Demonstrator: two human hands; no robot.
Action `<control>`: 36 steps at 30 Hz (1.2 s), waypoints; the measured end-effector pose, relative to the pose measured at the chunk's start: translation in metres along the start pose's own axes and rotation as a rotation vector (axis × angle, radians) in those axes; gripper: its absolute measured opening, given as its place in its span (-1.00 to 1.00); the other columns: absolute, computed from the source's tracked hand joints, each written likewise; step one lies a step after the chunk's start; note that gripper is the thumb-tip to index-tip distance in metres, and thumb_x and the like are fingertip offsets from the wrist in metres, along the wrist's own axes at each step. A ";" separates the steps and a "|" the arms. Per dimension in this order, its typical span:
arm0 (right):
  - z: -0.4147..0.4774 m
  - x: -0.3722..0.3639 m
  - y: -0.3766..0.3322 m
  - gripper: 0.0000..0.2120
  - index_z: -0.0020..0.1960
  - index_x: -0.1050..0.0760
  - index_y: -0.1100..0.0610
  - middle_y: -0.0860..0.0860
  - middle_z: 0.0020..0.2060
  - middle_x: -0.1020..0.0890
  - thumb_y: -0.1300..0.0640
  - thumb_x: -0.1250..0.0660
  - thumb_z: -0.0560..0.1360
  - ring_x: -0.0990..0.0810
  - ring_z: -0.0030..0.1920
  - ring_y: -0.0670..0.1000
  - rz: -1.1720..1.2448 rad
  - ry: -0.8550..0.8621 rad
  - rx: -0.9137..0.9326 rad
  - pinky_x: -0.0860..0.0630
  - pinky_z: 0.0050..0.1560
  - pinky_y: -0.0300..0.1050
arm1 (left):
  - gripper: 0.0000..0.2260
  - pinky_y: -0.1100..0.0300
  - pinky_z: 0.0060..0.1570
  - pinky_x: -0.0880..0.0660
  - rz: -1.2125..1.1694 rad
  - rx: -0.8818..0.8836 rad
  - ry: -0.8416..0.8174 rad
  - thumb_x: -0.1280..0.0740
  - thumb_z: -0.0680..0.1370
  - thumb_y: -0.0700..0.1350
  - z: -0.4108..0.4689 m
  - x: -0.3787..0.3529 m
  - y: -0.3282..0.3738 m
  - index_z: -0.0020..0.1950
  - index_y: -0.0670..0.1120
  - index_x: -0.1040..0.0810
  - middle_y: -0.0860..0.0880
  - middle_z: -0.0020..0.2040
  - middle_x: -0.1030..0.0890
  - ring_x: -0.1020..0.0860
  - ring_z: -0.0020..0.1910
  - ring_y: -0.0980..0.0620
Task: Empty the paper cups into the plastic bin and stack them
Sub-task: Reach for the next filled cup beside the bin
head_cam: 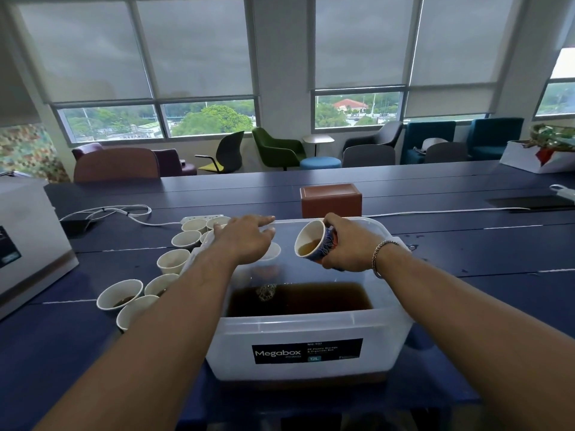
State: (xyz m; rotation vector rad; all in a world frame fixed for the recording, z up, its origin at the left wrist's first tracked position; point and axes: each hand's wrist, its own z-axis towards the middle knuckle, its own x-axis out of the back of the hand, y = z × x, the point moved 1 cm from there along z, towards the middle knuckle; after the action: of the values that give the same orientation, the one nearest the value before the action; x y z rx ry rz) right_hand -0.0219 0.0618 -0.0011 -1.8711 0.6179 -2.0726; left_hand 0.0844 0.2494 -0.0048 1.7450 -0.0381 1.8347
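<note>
Head view: right hand [345, 244] grip clamps one cup [314, 242] over bin [311, 331]; left hand [249, 237] spread.

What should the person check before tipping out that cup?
1. Blue patterned paper cup gripped firmly by the right hand: ok.
2. Cup held over the clear plastic bin, not over the dark blue table: ok.
3. Brown liquid left in the cup to pour: ok, some shows inside.
4. Room in the bin: ok, the dark liquid sits well below the rim.
5. Left hand clear of the pour: ok, it is beside the cup, fingers spread over the bin's far left corner.
6. Whether the left hand holds a cup: cannot tell, though a white cup rim peeks out beneath it.
</note>
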 end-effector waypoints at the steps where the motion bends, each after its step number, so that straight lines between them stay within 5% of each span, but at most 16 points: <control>1: -0.001 0.000 0.000 -0.39 0.30 -0.30 0.03 -0.04 0.03 -0.51 0.11 -0.53 0.36 -0.50 -0.07 -0.01 -0.033 -0.001 0.001 -0.40 -0.29 -0.31 | -0.65 -0.31 0.46 -0.09 0.003 -0.002 0.000 -0.14 0.65 0.14 -0.001 0.000 0.000 0.45 0.23 -0.39 0.03 0.53 -0.34 -0.24 0.52 -0.12; 5: -0.002 0.000 -0.002 -0.39 0.31 -0.31 0.01 -0.06 0.00 -0.49 0.06 -0.52 0.36 -0.45 -0.05 0.01 -0.150 0.012 -0.014 -0.34 -0.11 -0.17 | -0.65 -0.32 0.46 -0.08 0.013 -0.004 0.004 -0.13 0.66 0.14 -0.003 0.001 0.002 0.45 0.24 -0.39 0.05 0.53 -0.33 -0.24 0.52 -0.11; 12: 0.000 0.000 0.002 -0.43 0.23 -0.33 -0.03 -0.02 -0.01 -0.57 0.04 -0.52 0.32 -0.48 -0.10 0.04 -0.203 0.088 -0.006 -0.36 -0.12 -0.12 | -0.64 -0.32 0.47 0.00 0.026 -0.005 -0.002 -0.13 0.66 0.14 -0.006 0.002 0.004 0.46 0.23 -0.36 0.05 0.54 -0.30 -0.21 0.53 -0.10; 20: 0.003 0.001 0.003 -0.43 0.17 -0.28 -0.07 -0.03 0.02 -0.58 -0.06 -0.52 0.30 -0.53 -0.06 0.04 -0.159 0.179 0.038 -0.58 0.01 0.08 | -0.60 -0.36 0.47 0.11 0.071 -0.018 -0.039 -0.15 0.65 0.13 -0.010 0.003 0.006 0.51 0.23 -0.28 0.06 0.58 -0.21 -0.10 0.57 -0.09; 36: 0.002 0.001 0.002 -0.34 0.31 -0.27 -0.03 0.03 0.16 -0.56 -0.10 -0.51 0.32 -0.53 0.08 0.07 -0.205 0.289 0.059 -0.58 0.09 0.14 | -0.55 -0.38 0.44 0.15 0.083 -0.007 -0.046 -0.22 0.63 0.12 -0.008 0.001 0.007 0.52 0.23 -0.25 0.07 0.59 -0.19 -0.08 0.58 -0.08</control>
State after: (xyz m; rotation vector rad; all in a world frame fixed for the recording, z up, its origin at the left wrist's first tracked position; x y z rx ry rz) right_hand -0.0197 0.0592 -0.0010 -1.6772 0.4360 -2.4912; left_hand 0.0741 0.2471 -0.0025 1.8055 -0.1371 1.8501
